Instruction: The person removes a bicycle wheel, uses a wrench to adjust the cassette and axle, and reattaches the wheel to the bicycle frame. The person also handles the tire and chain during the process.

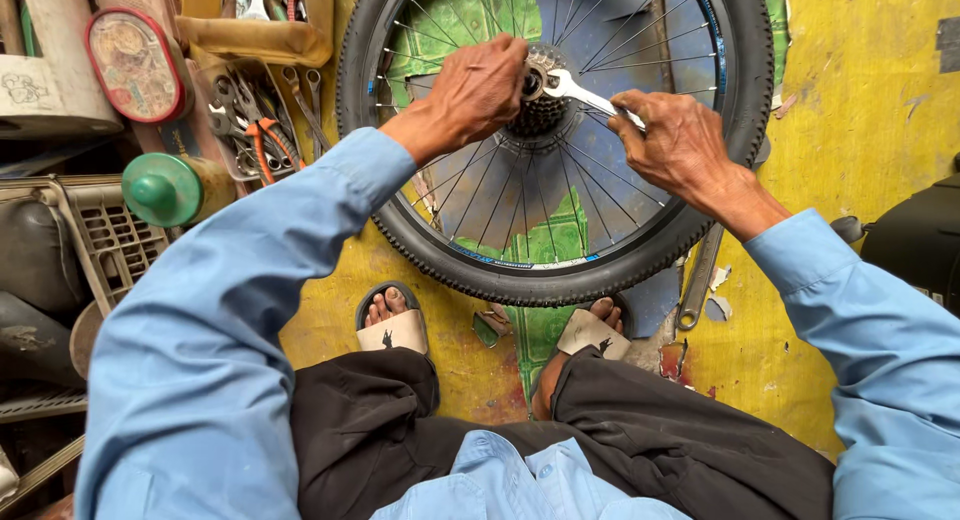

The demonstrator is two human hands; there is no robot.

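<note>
Left hand (480, 85) steadies sprocket cluster (537, 108) — right hand (678, 140) grips wrench (585, 94).

Green-capped jar (165, 189), orange-handled pliers (268, 145), spare wrench (699, 277)

light: bright, even daylight | shadows: soft, faint under the wheel (555, 130) | glare: none | focus: sharp centre | edges: wide-angle bending, left clutter dim

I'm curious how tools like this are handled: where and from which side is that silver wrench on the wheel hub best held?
Probably at its free far end, where the right hand already closes on it. The wrench has its head seated on the hub beside the cog cluster, and its flat handle runs out over the spokes toward the tyre. Coming from the right, above the spokes, looks clearest; the left hand covers the hub side.
</note>
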